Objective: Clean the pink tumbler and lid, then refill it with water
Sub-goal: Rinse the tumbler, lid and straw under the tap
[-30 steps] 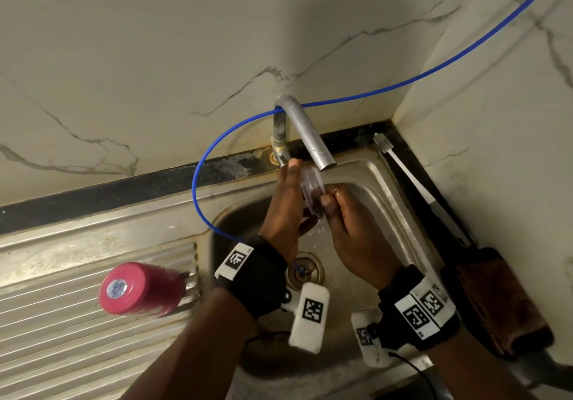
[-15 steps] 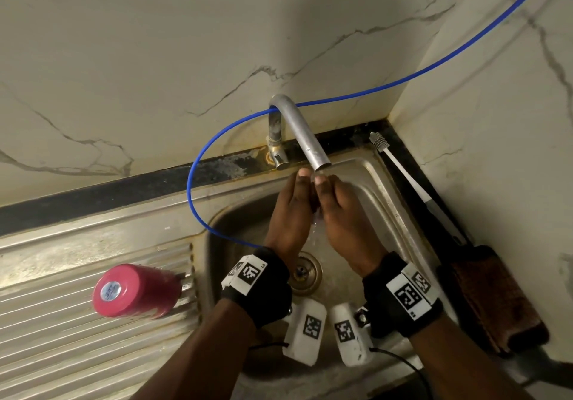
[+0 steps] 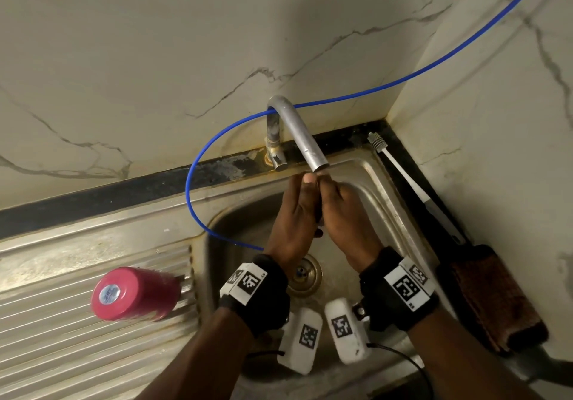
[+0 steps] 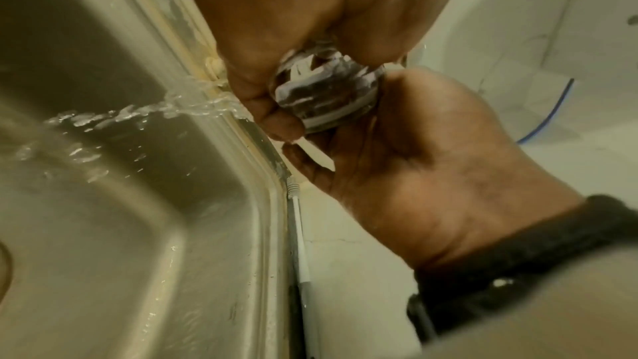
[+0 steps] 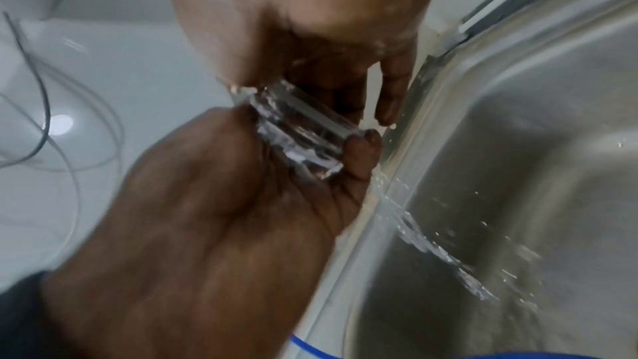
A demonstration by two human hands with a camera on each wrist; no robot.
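The clear tumbler lid (image 4: 324, 92) is clamped between both my hands right under the tap spout (image 3: 305, 139). My left hand (image 3: 294, 213) curls its fingers (image 4: 269, 108) round one side of the lid. My right hand (image 3: 344, 213) cups the other side, its palm (image 4: 414, 146) against the lid. In the head view the hands hide the lid; the right wrist view shows the wet lid (image 5: 300, 135) edge-on. Water (image 4: 138, 113) runs off the hands into the sink (image 3: 381, 189). The pink tumbler (image 3: 133, 294) stands upside down on the ribbed drainboard (image 3: 62, 337), left of the basin.
A blue hose (image 3: 198, 158) loops from the wall into the basin, left of my hands. A white bottle brush (image 3: 400, 170) lies along the sink's right edge, with a brown scrubber (image 3: 490, 300) nearer me. The drain (image 3: 302, 275) sits below my wrists. Marble walls close the corner.
My hands have closed together over the lid and risen to the spout's mouth. The lid showed between my fingers a second ago and is now hidden in the head view.
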